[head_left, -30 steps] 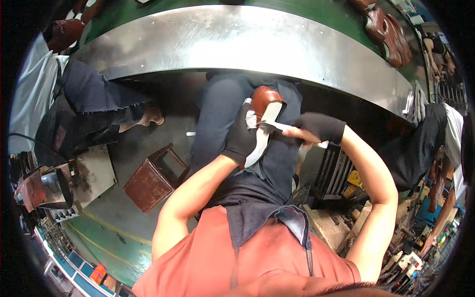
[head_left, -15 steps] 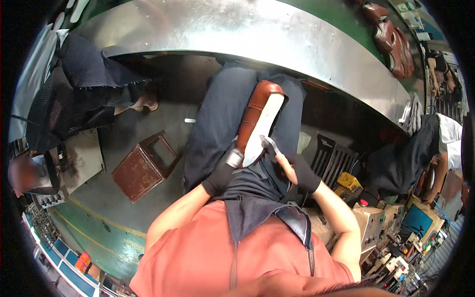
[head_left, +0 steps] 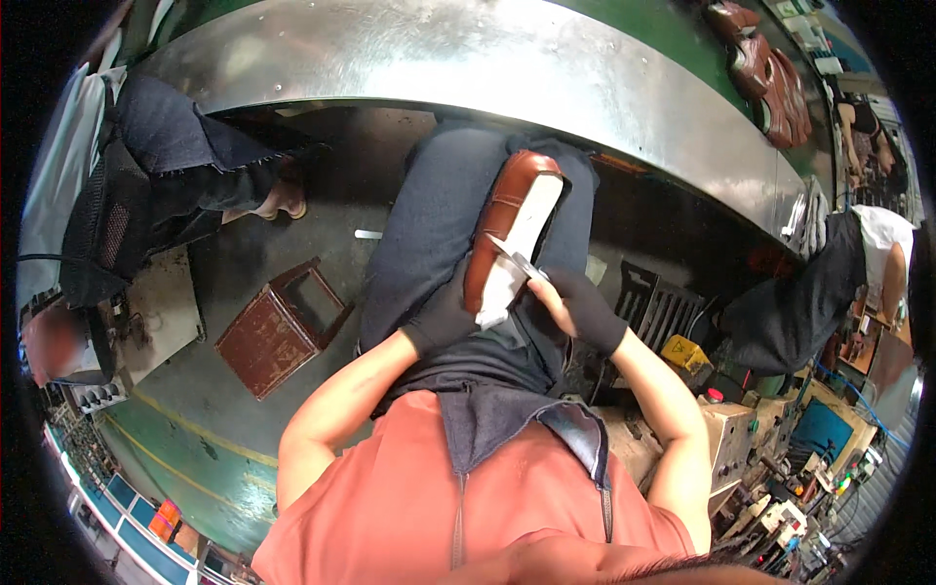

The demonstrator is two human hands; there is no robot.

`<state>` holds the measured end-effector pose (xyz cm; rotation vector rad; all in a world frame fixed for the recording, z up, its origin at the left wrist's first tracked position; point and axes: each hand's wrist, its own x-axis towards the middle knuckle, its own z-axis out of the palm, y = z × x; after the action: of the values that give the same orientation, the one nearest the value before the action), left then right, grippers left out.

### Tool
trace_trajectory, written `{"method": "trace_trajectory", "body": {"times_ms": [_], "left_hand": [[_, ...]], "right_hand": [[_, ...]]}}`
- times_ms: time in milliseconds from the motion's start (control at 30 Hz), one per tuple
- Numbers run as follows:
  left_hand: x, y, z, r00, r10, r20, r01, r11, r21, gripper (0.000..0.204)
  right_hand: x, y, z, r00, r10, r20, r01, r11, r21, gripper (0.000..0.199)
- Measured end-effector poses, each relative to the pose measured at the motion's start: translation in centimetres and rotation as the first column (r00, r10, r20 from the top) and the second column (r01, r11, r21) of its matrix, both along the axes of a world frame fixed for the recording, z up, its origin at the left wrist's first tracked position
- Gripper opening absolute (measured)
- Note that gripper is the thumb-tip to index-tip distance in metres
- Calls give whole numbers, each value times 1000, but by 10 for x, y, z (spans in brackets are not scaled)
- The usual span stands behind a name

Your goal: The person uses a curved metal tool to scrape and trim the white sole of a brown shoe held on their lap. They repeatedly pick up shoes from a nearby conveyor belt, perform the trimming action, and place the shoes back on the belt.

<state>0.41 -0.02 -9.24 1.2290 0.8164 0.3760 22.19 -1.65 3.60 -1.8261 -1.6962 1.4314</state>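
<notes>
Your brown shoe [head_left: 492,219] lies across your lap [head_left: 419,214], between your two hands. Its toe points away from you, toward the shiny metal bench edge [head_left: 429,58]. The long white sole faces mostly up, and the brown side shows on the left.

Your left hand [head_left: 445,312], in a dark glove with bare fingertips, has hold of the shoe at the heel end, the end near your belly. Most of its fingers are hidden, so you cannot tell how far they curl.

Your right hand [head_left: 593,312] wears a dark glove too. Its fingers are closed around a small metal tool [head_left: 526,265]. The tool's thin end lies over the middle of the shoe, but you cannot tell if it touches the sole.

On the green bench top [head_left: 673,24], up to the right, more brown shoes [head_left: 770,93] sit in a bunch. On the floor to your left stands a worn brown stool [head_left: 278,331], with a little white strip [head_left: 369,234] lying near it. To your right there is a dark slatted rack [head_left: 663,302], with a yellow thing [head_left: 685,353] just beside it. Another person in dark clothes [head_left: 146,195] is far to your left.
</notes>
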Motion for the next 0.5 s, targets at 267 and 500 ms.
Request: {"method": "trace_trajectory", "body": {"times_ms": [267,500], "left_hand": [[-67,132,192,956,145,-254,10,852,524,50],[50,39,62,957,187,-221,-67,885,460,78]], "right_hand": [[49,-89,46,996,-77,42,82,991,-108,27],[32,-92,39,943,-303,-137,268,936,-229,35]]}}
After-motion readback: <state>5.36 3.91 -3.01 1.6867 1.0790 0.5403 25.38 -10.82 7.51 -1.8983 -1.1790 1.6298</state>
